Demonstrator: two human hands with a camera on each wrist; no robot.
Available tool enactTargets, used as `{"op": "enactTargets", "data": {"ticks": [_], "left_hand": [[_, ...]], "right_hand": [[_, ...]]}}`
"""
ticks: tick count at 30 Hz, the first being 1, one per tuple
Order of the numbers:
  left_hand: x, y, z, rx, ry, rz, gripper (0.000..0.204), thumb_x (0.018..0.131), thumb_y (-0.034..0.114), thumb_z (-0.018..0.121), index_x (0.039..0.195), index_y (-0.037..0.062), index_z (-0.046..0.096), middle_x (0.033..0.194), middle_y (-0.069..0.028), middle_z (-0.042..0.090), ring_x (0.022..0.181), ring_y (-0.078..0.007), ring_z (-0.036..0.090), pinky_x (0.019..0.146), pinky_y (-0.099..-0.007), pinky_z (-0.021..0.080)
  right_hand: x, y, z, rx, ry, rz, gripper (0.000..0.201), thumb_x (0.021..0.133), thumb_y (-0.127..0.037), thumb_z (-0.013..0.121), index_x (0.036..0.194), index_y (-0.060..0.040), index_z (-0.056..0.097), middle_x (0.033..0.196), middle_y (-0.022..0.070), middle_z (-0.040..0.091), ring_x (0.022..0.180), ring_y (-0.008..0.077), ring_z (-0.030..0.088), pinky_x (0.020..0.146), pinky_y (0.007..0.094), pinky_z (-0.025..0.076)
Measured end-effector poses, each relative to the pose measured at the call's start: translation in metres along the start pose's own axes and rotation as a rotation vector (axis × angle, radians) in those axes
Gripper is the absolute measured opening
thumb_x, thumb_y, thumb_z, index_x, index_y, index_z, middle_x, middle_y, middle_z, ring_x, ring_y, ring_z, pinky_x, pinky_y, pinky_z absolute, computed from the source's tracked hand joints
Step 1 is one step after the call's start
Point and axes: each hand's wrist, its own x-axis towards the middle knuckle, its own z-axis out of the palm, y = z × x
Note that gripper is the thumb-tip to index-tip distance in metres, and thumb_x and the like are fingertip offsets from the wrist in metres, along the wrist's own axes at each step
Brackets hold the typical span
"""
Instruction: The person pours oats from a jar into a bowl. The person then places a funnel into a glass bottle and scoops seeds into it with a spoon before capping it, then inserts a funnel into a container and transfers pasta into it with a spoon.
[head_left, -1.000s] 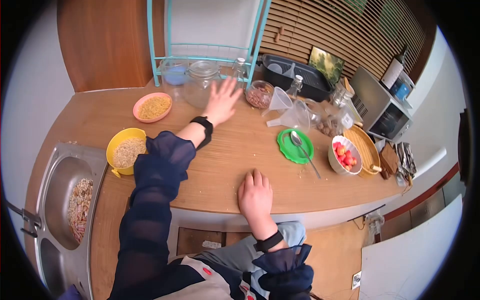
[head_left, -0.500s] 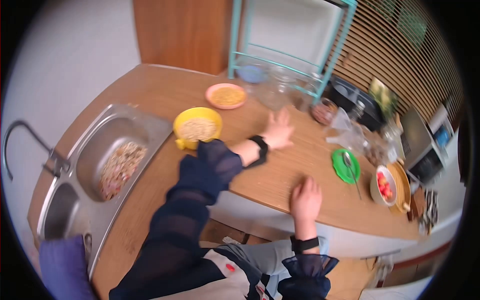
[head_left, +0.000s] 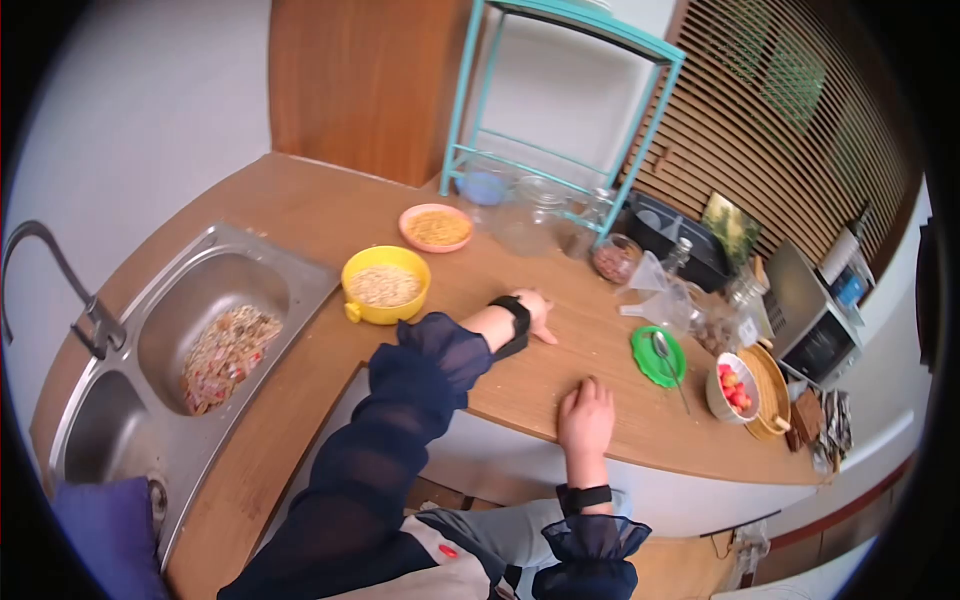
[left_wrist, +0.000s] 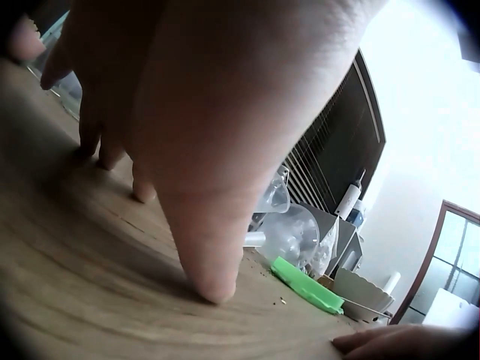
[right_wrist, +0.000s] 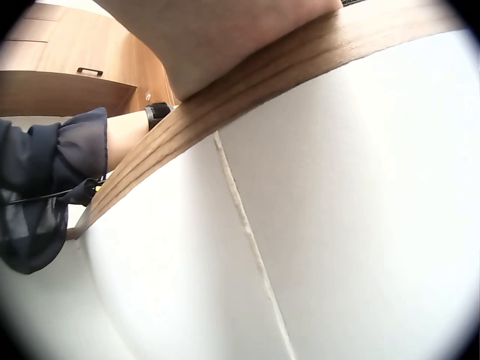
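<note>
My left hand [head_left: 535,312] is over the wooden countertop [head_left: 480,365], right of the yellow bowl [head_left: 386,285] of pale flakes. In the left wrist view its fingers point down, fingertips [left_wrist: 217,294] at the wood, holding nothing. My right hand [head_left: 587,418] rests on the counter's front edge, fingers forward and holding nothing. Ahead of the left hand stand a clear glass jar [head_left: 535,212] and a pink bowl [head_left: 436,229] of yellow grain-like pieces. Right of the hands lies a green scalloped plate [head_left: 655,360] with a metal spoon [head_left: 662,346] on it.
A steel sink [head_left: 215,320] holding flakes and reddish scraps is at the left. Behind the counter stands a turquoise rack [head_left: 640,150]. Clear funnels [head_left: 665,300], a white bowl [head_left: 715,398] of red fruit and a microwave [head_left: 815,335] line the right side.
The head view has swung left, bringing more of the sink and the faucet into sight. My left hand has drawn back from near the glass jar toward the counter's front. The right hand stays at the edge.
</note>
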Motion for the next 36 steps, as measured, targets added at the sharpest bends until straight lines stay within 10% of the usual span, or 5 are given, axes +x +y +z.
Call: {"op": "enactTargets", "data": {"ticks": [5, 36], "left_hand": [[0.007, -0.008, -0.007, -0.022, -0.073, 0.050, 0.101, 0.054, 0.070, 0.058, 0.133, 0.0160, 0.025, 0.137, -0.0164, 0.021, 0.121, -0.0307, 0.032, 0.096, -0.0374, 0.032], [0.009, -0.002, 0.000, -0.005, 0.009, -0.001, 0.101, 0.053, 0.071, 0.058, 0.133, 0.0176, 0.026, 0.134, -0.0190, 0.024, 0.118, -0.0325, 0.035, 0.093, -0.0392, 0.035]], "right_hand": [[0.000, 0.001, 0.002, 0.036, 0.041, -0.017, 0.019, 0.073, -0.012, 0.050, 0.087, 0.0019, 0.053, 0.097, 0.0186, 0.055, 0.085, 0.0330, 0.052, 0.075, 0.0399, 0.043], [0.000, -0.003, -0.003, 0.085, -0.010, 0.047, 0.023, 0.074, -0.013, 0.050, 0.090, 0.0020, 0.054, 0.099, 0.0169, 0.055, 0.088, 0.0323, 0.051, 0.077, 0.0397, 0.042]]}}
